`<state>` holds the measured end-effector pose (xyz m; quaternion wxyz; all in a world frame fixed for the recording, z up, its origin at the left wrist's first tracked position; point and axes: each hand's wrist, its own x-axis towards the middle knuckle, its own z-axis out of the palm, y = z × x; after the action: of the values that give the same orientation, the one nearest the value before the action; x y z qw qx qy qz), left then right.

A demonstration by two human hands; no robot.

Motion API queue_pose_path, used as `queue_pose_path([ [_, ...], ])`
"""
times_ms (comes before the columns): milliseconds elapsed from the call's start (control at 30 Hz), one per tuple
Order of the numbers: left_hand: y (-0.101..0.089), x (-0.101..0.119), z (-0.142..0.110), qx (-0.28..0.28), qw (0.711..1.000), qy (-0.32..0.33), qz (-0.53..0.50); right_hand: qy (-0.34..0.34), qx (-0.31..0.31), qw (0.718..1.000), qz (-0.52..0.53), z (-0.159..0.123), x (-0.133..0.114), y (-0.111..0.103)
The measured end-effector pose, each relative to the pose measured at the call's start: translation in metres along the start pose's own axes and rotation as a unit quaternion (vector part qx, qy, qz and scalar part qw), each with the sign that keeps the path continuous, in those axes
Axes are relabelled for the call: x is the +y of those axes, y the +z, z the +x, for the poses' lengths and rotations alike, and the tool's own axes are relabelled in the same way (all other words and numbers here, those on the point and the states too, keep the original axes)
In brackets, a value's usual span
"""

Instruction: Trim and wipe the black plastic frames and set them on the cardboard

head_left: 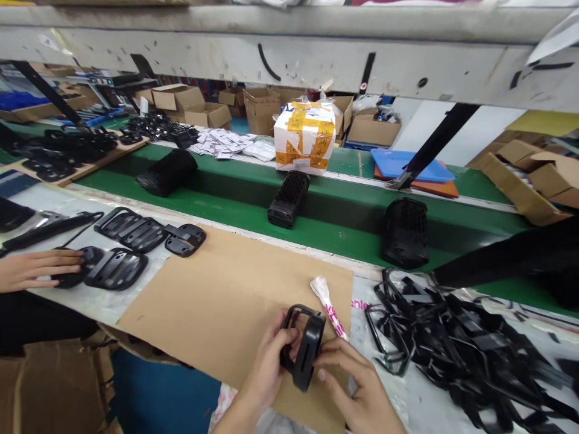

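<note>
Above the brown cardboard sheet (pixel 217 301), my left hand (pixel 266 361) grips a black plastic part (pixel 309 352) with rounded corners and a slot along its edge. A thin black loop frame (pixel 296 310) stands out from its left side, partly inside my left fingers. My right hand (pixel 355 380) has its fingers curled against the right side of the same part; its fingertips touch the edge. Just beyond, a twisted white plastic strip with pink lettering (pixel 332 307) lies on the cardboard.
A pile of black frames and strips (pixel 470 349) lies to the right. Black perforated housings (pixel 289 199) rest on the green conveyor belt (pixel 235 196). At left, a co-worker's hand (pixel 49 268) touches black plates (pixel 117 268). A taped white box (pixel 305 135) stands behind, beneath an overhead beam (pixel 307 60).
</note>
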<state>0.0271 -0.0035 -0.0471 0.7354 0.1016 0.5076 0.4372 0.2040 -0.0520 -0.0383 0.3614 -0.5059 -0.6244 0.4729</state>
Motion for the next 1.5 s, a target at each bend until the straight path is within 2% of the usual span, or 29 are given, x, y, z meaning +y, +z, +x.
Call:
queue_pose_path([
  [200, 0.004, -0.004, 0.001, 0.029, 0.999, 0.003, -0.020, -0.004, -0.046, 0.999, -0.007, -0.001, -0.001, 0.008],
  [400, -0.004, -0.013, 0.003, 0.017, 0.999, 0.025, -0.010, -0.029, -0.025, 0.999, -0.011, -0.002, 0.005, 0.020],
  [567, -0.003, -0.018, 0.002, 0.014, 1.000, 0.018, 0.007, 0.042, -0.006, 0.999, -0.021, 0.001, 0.002, 0.026],
  [667, 0.000, -0.016, 0.002, -0.005, 1.000, 0.002, 0.012, 0.078, -0.009, 0.997, 0.027, -0.001, -0.002, 0.019],
  [700, 0.001, -0.015, 0.002, -0.008, 1.000, -0.004, 0.008, 0.088, 0.006, 0.995, 0.047, -0.002, -0.003, 0.016],
  [767, 0.002, -0.012, 0.001, -0.013, 1.000, -0.022, -0.010, 0.099, 0.088, 0.989, 0.065, -0.006, -0.004, 0.009],
  [833, 0.005, -0.011, 0.000, -0.026, 0.998, -0.036, -0.034, 0.077, 0.197, 0.976, 0.058, -0.008, -0.003, 0.006],
  [867, 0.006, -0.012, -0.002, -0.033, 0.998, -0.040, -0.043, 0.057, 0.230, 0.970, 0.055, -0.008, -0.002, 0.005],
  [900, 0.007, -0.014, -0.003, -0.035, 0.997, -0.041, -0.048, 0.038, 0.236, 0.970, 0.056, -0.009, 0.000, 0.006],
  [967, 0.009, -0.018, -0.007, -0.037, 0.998, -0.032, -0.047, 0.020, 0.184, 0.980, 0.066, -0.008, 0.005, 0.012],
  [1067, 0.007, -0.022, -0.011, -0.056, 0.998, -0.020, -0.035, 0.029, 0.101, 0.992, 0.076, -0.008, 0.010, 0.020],
  [1133, 0.003, -0.018, -0.011, -0.089, 0.995, -0.038, -0.035, 0.033, 0.086, 0.991, 0.097, -0.008, 0.010, 0.021],
  [1300, -0.006, 0.000, -0.007, -0.160, 0.977, -0.133, -0.039, 0.042, 0.044, 0.981, 0.185, -0.006, 0.000, 0.012],
  [1433, -0.010, 0.004, -0.006, -0.177, 0.971, -0.156, -0.035, 0.062, 0.032, 0.983, 0.168, -0.004, -0.006, 0.008],
  [1500, -0.012, 0.003, -0.005, -0.182, 0.965, -0.185, -0.045, 0.072, 0.018, 0.977, 0.200, -0.004, -0.008, 0.010],
])
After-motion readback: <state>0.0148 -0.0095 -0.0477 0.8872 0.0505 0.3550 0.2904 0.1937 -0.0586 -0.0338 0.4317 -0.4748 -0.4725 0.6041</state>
